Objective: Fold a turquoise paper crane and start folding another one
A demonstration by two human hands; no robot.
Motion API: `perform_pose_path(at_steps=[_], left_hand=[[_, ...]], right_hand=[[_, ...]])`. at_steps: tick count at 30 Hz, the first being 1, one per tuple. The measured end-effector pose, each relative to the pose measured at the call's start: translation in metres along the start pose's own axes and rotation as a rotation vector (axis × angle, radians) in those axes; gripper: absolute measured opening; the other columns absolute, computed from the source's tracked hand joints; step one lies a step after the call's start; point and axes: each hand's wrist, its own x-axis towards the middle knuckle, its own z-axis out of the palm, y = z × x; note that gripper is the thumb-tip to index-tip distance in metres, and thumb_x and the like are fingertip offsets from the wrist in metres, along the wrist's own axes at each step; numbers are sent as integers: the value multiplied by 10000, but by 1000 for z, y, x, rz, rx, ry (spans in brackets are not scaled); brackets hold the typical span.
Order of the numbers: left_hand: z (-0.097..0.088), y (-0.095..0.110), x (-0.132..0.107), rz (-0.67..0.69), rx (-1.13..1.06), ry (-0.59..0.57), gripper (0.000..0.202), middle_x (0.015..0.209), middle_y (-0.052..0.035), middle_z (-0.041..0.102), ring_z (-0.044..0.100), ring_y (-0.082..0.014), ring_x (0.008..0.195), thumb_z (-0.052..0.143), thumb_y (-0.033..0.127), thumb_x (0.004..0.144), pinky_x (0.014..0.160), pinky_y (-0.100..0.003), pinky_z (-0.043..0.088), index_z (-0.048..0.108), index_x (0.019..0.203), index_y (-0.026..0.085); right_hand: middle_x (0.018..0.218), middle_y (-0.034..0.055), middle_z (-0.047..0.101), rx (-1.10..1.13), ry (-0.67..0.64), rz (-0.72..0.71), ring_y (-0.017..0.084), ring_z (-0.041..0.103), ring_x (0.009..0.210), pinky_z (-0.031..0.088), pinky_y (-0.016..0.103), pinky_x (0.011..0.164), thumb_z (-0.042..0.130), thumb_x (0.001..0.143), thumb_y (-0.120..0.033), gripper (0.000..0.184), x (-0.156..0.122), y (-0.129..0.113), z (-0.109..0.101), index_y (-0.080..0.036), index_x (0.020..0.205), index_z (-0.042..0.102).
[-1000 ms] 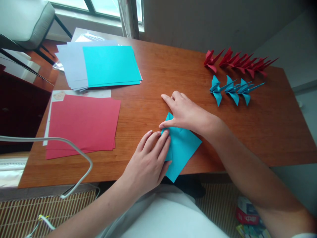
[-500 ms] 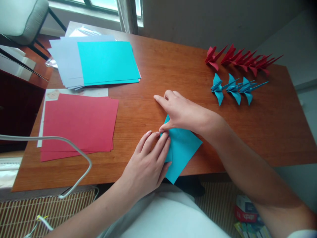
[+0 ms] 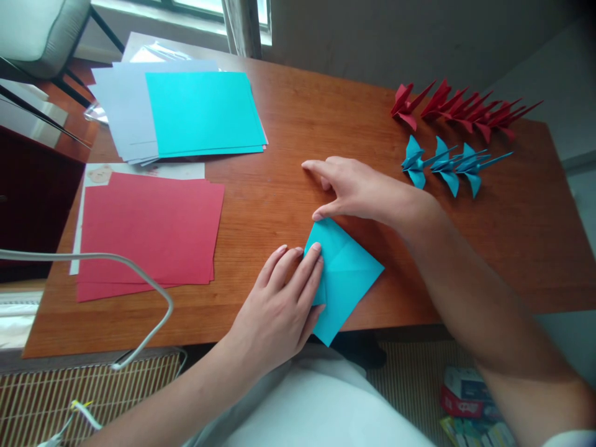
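A partly folded blue sheet of origami paper lies near the front edge of the table, one corner pointing right and creases showing across it. My left hand rests flat over its left side, fingers stretched out and pressing on a folded flap. Part of that flap is hidden under the fingers. My right hand is at the paper's top corner, with the thumb tip at the edge there. Its index finger reaches out to the left, and nothing sits between thumb and fingers.
Red paper cranes and blue paper cranes stand in rows at the back right. Red sheets lie on the left, with blue sheets on white paper behind them. A white cable curves over the table's left front.
My right hand has moved up, its thumb sliding from beside the left fingertips to the paper's top corner, uncovering more of the sheet. My left hand has stayed nearly in place.
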Motion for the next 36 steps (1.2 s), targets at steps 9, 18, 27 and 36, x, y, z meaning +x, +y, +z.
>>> perform_pose_path(at_steps=[9, 18, 27, 36], left_hand=[[0, 0, 0, -2, -6, -8, 593, 1623, -124, 404, 410, -370, 1408, 493, 375, 997, 1241, -535, 269, 478, 1498, 58], [-2, -2, -2, 2, -17, 25, 594, 1627, -159, 386, 412, -366, 1436, 523, 353, 990, 1223, -529, 328, 462, 1503, 60], [-2, 1, -11, 49, 23, 191, 425, 1446, -140, 611, 555, -323, 1322, 586, 223, 944, 1113, -482, 488, 612, 1350, 100], [-2, 1, -10, 58, 27, 161, 411, 1459, -153, 596, 540, -334, 1335, 591, 239, 944, 1135, -488, 457, 636, 1321, 83]], right_hand=[[949, 8, 708, 94, 47, 11, 200, 640, 817, 471, 326, 718, 728, 838, -267, 512, 5, 19, -8, -262, 1333, 599], [1084, 93, 642, 152, 217, 7, 232, 616, 981, 504, 367, 905, 671, 905, -362, 512, -20, 11, 15, -152, 1365, 586], [1317, 137, 546, 16, 321, 113, 325, 517, 1204, 481, 482, 1016, 692, 878, -509, 676, -55, -19, 45, -196, 1447, 503], [1359, 138, 537, -54, 310, 161, 342, 496, 1214, 509, 500, 950, 719, 839, -528, 712, -57, -32, 46, -219, 1441, 499]])
